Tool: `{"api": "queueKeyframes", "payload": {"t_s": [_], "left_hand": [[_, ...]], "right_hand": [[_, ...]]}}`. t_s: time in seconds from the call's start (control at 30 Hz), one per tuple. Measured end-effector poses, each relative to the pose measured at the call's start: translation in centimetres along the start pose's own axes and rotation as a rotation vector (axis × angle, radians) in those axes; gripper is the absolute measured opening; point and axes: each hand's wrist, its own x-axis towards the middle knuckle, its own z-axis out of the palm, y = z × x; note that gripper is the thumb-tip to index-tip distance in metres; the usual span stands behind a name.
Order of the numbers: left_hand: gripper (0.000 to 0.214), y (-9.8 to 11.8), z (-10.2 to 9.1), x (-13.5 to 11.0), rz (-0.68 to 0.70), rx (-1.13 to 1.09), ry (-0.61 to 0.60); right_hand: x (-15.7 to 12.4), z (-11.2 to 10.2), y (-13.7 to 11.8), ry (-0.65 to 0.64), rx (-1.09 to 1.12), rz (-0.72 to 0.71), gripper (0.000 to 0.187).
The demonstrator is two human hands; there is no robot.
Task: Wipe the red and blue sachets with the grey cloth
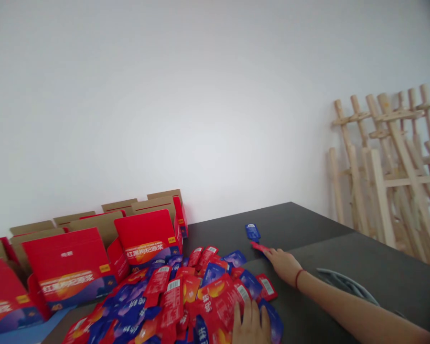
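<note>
My right hand (283,263) reaches forward over the dark table (329,248), its fingers closed on a red sachet (260,247) at the far edge of the heap. A blue sachet (252,232) lies alone just beyond it. My left hand (251,324) rests flat with fingers spread on a big pile of red and blue sachets (186,296) at the bottom of the view. A thin red band circles my right wrist.
Several open red cardboard boxes (145,236) with brown flaps stand in rows at the left against the white wall. Wooden racks (390,172) lean at the right behind the table. A grey curved object (344,282) lies beside my right forearm.
</note>
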Motion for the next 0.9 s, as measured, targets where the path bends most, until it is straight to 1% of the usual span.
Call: {"api": "queueKeyframes", "payload": {"t_s": [0.03,0.07,0.1,0.17,0.23,0.3,0.33,0.4,0.47,0.53,0.57,0.63,0.67,0.7,0.77,0.83,0.9], "left_hand": [[0.037,0.0,-0.4,0.2,-0.007,-0.029,-0.115],[0.047,0.0,-1.1,0.4,-0.015,-0.056,-0.219],[0.055,0.0,-2.0,0.7,-0.026,-0.081,-0.306],[0.06,0.2,-4.4,1.3,-0.062,-0.124,-0.413],[0.058,0.4,-7.1,2.0,-0.085,-0.18,-0.453],[0.057,1.0,-9.1,2.7,-0.074,-0.241,-0.459],[0.056,1.3,-9.8,3.1,-0.053,-0.262,-0.456],[0.057,2.3,-10.2,3.9,0.013,-0.283,-0.463],[0.062,3.4,-9.8,4.7,0.105,-0.297,-0.513],[0.066,4.5,-8.9,5.5,0.169,-0.296,-0.582],[0.062,5.0,-8.4,5.8,0.186,-0.279,-0.604],[0.04,5.7,-7.6,6.3,0.203,-0.203,-0.604],[0.029,5.8,-7.3,6.6,0.21,-0.154,-0.589],[0.025,5.8,-7.1,6.9,0.218,-0.11,-0.567],[0.029,5.3,-7.2,7.5,0.232,-0.045,-0.505],[0.031,4.5,-8.2,8.2,0.226,-0.019,-0.421],[0.032,3.6,-9.9,8.6,0.209,-0.017,-0.344]], "right_hand": [[-1.7,-0.4,-0.2,0.006,0.001,-0.034,0.036],[-3.6,-0.7,-0.4,0.015,0.005,-0.07,0.046],[-5.4,-1.2,-0.5,0.024,0.013,-0.105,0.053],[-9.0,-2.0,-0.1,0.03,0.028,-0.164,0.058],[-12.2,-2.6,0.7,0.03,0.054,-0.223,0.061],[-14.9,-3.0,2.0,0.052,0.115,-0.303,0.059],[-15.9,-3.1,2.6,0.055,0.134,-0.334,0.058],[-17.6,-3.2,3.6,0.044,0.144,-0.384,0.057],[-18.5,-3.1,4.0,0.027,0.136,-0.404,0.062],[-19.0,-3.0,4.0,0.029,0.125,-0.352,0.069],[-19.0,-3.0,3.9,0.025,0.116,-0.302,0.073],[-19.1,-3.0,3.6,-0.004,0.102,-0.192,0.08],[-19.0,-3.0,3.4,-0.026,0.102,-0.15,0.082],[-19.0,-3.0,3.3,-0.048,0.109,-0.122,0.084],[-18.8,-3.1,3.0,-0.068,0.142,-0.091,0.084],[-18.3,-3.1,2.8,-0.063,0.178,-0.075,0.085],[-17.3,-3.0,2.4,-0.042,0.203,-0.066,0.088]]}}
